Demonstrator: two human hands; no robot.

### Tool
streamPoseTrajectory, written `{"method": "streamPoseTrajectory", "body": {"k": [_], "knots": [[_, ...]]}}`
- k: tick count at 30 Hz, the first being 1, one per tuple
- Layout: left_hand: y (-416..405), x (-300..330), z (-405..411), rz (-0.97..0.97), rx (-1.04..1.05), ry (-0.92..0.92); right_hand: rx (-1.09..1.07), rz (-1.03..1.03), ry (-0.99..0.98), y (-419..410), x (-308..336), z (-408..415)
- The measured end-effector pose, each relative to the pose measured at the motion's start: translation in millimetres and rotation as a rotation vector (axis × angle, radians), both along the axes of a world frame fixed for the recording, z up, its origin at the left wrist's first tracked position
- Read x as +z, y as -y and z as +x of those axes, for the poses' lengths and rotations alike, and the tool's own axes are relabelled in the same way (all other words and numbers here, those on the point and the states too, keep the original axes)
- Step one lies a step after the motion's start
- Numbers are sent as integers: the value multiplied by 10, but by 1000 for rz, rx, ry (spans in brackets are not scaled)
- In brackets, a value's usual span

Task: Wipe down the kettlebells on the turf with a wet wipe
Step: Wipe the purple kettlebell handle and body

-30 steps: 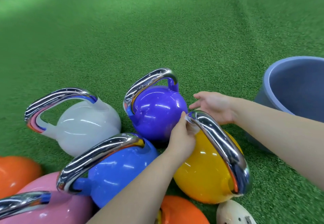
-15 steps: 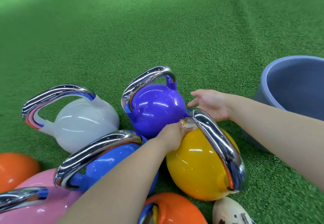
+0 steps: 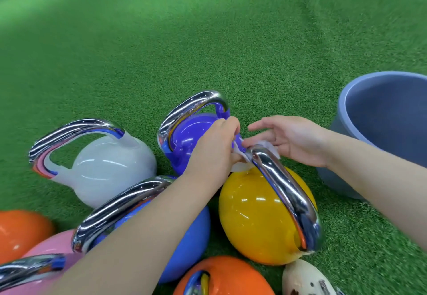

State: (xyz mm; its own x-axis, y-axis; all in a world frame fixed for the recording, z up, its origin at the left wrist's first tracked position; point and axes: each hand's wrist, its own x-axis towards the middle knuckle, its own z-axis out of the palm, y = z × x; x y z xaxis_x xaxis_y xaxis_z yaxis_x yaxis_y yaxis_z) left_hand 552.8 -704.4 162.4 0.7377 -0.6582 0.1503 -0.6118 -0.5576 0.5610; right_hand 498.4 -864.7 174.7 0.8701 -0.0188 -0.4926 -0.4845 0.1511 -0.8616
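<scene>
Off to the right, a big round grey-blue plastic tub (image 3: 379, 130), open side up, cut off by the frame edge. Sits on the grass-green artificial carpet surface (image 3: 208, 40) stretching away to the top, a bit washed out and blurry at far left. Down at the bottom edge, a cream-coloured rounded object with dark specks (image 3: 305, 281), only partly in view, hard to tell what exactly.

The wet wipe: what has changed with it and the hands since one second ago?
The left hand climbed from the yellow kettlebell handle's base, drawing the wet wipe around its far end. The right hand closed in beside it, fingers open. All kettlebells and the grey tub stayed put.
</scene>
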Motion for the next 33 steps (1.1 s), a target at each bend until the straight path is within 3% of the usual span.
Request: {"method": "streamPoseTrajectory", "body": {"k": [3, 8, 11, 14, 19, 25, 28, 30, 33], "knots": [[-34, -82, -80, -165, 63, -28, 22, -37, 72, -8, 60, -147], [42, -189, -106, -318, 117, -266, 7, -43, 62, -12, -11, -82], [74, -314, -97, -310, 84, -324, 17, -69, 14, -9, -78, 22], [103, -486, -70, -175, 57, -363, 38, -140, -54, -63, -196, 95], [89, -760, -35, -86, 122, -691, 115, -218, -120, -96, -354, 116], [139, -660, 14, -326, 278, -882, 124, -402, -198, 29, -326, 147], [222, -545, 69, -354, 291, -923, 43, -535, -41, 66, -435, 181], [289, -459, 91, -455, 321, -993, 15, -432, 31, 48, -469, 199], [329, -408, 115, -573, 402, -949, 2, -71, -19, -29, -491, 223]]}}
